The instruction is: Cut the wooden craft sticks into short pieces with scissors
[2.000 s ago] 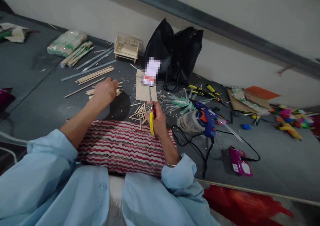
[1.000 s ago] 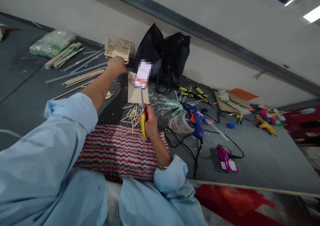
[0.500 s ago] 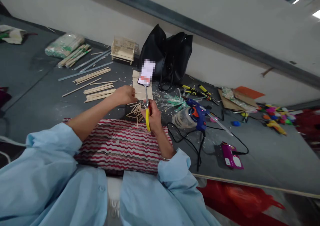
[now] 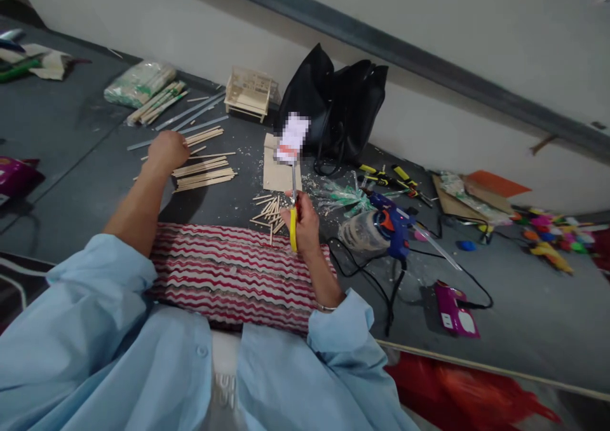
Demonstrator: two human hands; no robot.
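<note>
My right hand (image 4: 307, 221) is closed around a pair of scissors (image 4: 293, 231) with yellow handles, blades pointing away from me. Beside it lies a small pile of short cut sticks (image 4: 271, 212). My left hand (image 4: 168, 150) reaches over to the long wooden sticks (image 4: 204, 136) on the left, its fingers curled down at their near ends; what they grip is hidden. Another row of wooden sticks (image 4: 203, 173) lies just to its right. Under both forearms is a cushion (image 4: 233, 275) with red and white wavy stripes.
A phone (image 4: 291, 138) rests against a black bag (image 4: 352, 110), on a beige sheet (image 4: 281, 175). Left of it stands a small wooden stick-built model (image 4: 248, 94). To the right are a blue glue gun (image 4: 393, 224) on a plastic jar (image 4: 359, 231), cables, and a purple box (image 4: 455, 310).
My left hand has moved from beside the scissors leftward to the long sticks. The right hand keeps the scissors in about the same place. The view has shifted slightly.
</note>
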